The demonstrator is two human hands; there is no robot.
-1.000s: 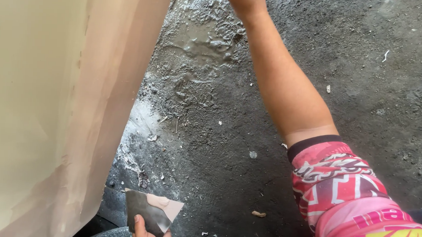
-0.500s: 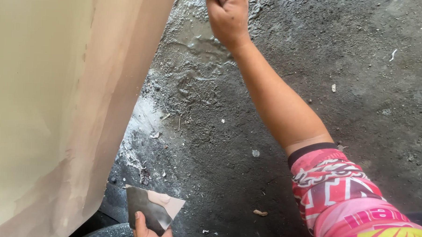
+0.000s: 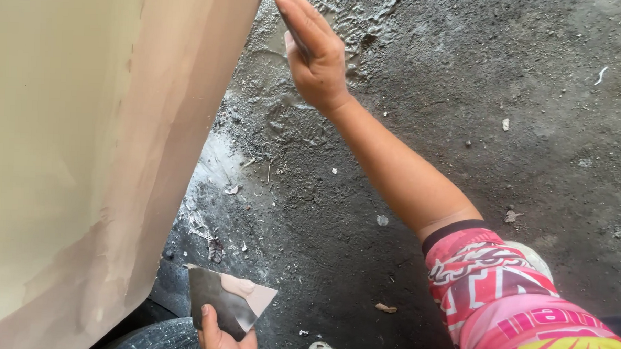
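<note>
Since 0.5 s ago right hand [image 3: 319, 61] has pulled back w/ a thin blade pinched against the tan panel [image 3: 84, 153] at 12 o'clock, left hand [image 3: 220, 336] gripping putty-loaded scraper plate [image 3: 227, 301] at 6; best kept flat, light pressure.

A cream-beige panel [image 3: 84, 153], dark grey floor [image 3: 532, 134], a pink, red and white patterned sleeve [image 3: 519, 306], and a dark blade [image 3: 227, 302] smeared pinkish-beige.

I counted two hands: the right hand [image 3: 318, 61] and the left hand [image 3: 223, 338]. Between their fingers I saw two scrapers, one thin blade [image 3: 288, 22] and one flat blade [image 3: 227, 302], beside one beige panel [image 3: 84, 153].
</note>
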